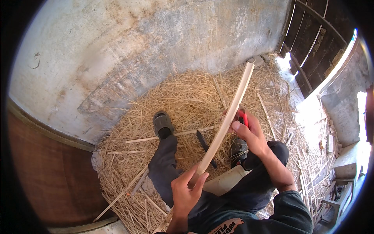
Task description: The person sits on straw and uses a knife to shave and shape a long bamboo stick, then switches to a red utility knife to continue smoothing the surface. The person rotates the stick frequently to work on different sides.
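A long, pale split-bamboo strip (223, 130) slants across the middle, from low near my body up toward the wall. My left hand (185, 193) is closed round its lower end. Farther up the strip, my right hand (251, 134) is closed on a red-and-black handled tool (244, 117), with its knuckles close beside the strip. The tool's working end is hidden behind the strip and fingers. Below the strip, a long dark blade-like piece (205, 145) lies on the straw between my feet.
Straw and thin shavings (187, 93) cover the floor, with several loose strips (156, 139) among them. A stained wall (156, 43) rises ahead. Dark wooden planks (311, 43) stand at far right, a brown panel (50, 171) at left. My sandalled left foot (163, 124) rests on the straw.
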{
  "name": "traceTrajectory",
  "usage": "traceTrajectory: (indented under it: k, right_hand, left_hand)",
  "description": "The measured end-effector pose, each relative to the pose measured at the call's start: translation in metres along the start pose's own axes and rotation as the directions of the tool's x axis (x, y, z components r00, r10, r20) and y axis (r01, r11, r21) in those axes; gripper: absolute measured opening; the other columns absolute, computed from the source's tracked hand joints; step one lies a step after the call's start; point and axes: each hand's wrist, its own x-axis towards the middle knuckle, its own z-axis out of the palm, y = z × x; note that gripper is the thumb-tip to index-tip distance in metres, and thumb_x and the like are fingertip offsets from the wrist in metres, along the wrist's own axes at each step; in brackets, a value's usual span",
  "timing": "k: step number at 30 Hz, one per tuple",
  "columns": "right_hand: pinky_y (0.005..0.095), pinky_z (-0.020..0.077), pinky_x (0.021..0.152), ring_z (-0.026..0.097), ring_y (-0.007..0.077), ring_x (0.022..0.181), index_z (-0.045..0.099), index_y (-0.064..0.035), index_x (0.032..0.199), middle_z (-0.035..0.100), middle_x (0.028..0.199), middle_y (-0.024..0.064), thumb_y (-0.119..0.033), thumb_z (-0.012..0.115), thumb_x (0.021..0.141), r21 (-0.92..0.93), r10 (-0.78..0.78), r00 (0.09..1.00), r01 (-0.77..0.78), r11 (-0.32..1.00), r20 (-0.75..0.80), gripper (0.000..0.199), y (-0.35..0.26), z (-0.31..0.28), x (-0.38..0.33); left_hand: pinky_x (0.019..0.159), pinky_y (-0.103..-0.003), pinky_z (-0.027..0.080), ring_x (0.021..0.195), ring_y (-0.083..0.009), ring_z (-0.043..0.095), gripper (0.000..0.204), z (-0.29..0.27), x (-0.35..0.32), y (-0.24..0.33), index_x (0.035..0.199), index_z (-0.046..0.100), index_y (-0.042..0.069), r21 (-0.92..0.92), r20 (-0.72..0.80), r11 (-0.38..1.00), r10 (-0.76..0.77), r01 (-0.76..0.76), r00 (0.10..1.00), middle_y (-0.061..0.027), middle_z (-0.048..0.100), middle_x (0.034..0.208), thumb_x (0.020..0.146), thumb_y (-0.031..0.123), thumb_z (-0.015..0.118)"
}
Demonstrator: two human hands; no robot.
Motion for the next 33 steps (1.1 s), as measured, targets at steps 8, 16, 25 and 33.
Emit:
traceTrajectory:
  k: [8, 16, 25, 33]
  right_hand:
    - [0.0359, 0.0542, 0.055, 0.068, 0.0239, 0.062, 0.072, -0.0075, 0.112, 0.069, 0.086, 0.0049, -0.026, 0.086, 0.088, -0.467, -0.364, 0.885, 0.463, 0.753, 0.29, 0.033, -0.009, 0.006, -0.043]
    - [0.0318, 0.0491, 0.049, 0.065, 0.0168, 0.057, 0.078, -0.0099, 0.109, 0.065, 0.075, 0.0002, -0.031, 0.088, 0.085, -0.6, -0.407, 0.874, 0.48, 0.64, 0.265, 0.034, -0.011, 0.016, -0.055]
    - [0.03, 0.0493, 0.048, 0.064, 0.0155, 0.054, 0.08, -0.0122, 0.105, 0.066, 0.073, -0.0021, -0.034, 0.088, 0.084, -0.658, -0.44, 0.871, 0.465, 0.592, 0.219, 0.032, -0.018, 0.019, -0.053]
    - [0.0305, 0.0482, 0.047, 0.061, 0.0153, 0.052, 0.081, -0.0128, 0.106, 0.062, 0.069, -0.0025, -0.035, 0.088, 0.083, -0.681, -0.464, 0.851, 0.492, 0.543, 0.245, 0.033, -0.014, 0.012, -0.049]
  left_hand:
    - [0.053, -0.021, 0.037, 0.062, -0.0009, 0.049, 0.04, 0.001, 0.003, 0.006, 0.128, 0.076, -0.002, -0.011, -0.1, 0.999, 0.048, -0.05, 0.994, 0.0008, 0.063, 0.071, 0.091, 0.006, 0.085]
    - [0.053, -0.022, 0.037, 0.063, -0.0022, 0.049, 0.038, 0.004, 0.006, 0.014, 0.125, 0.077, -0.003, -0.003, -0.11, 0.995, 0.1, -0.101, 0.989, -0.0009, 0.065, 0.073, 0.089, 0.007, 0.086]
    - [0.054, -0.023, 0.035, 0.063, -0.0028, 0.046, 0.036, 0.009, 0.005, 0.01, 0.125, 0.076, -0.002, -0.002, -0.151, 0.99, 0.14, -0.142, 0.979, -0.0006, 0.066, 0.076, 0.09, 0.005, 0.083]
    - [0.052, -0.023, 0.031, 0.061, -0.0019, 0.041, 0.034, 0.008, 0.002, 0.012, 0.124, 0.077, -0.002, 0.006, -0.153, 0.993, 0.12, -0.121, 0.981, 0.0008, 0.059, 0.07, 0.09, 0.004, 0.082]
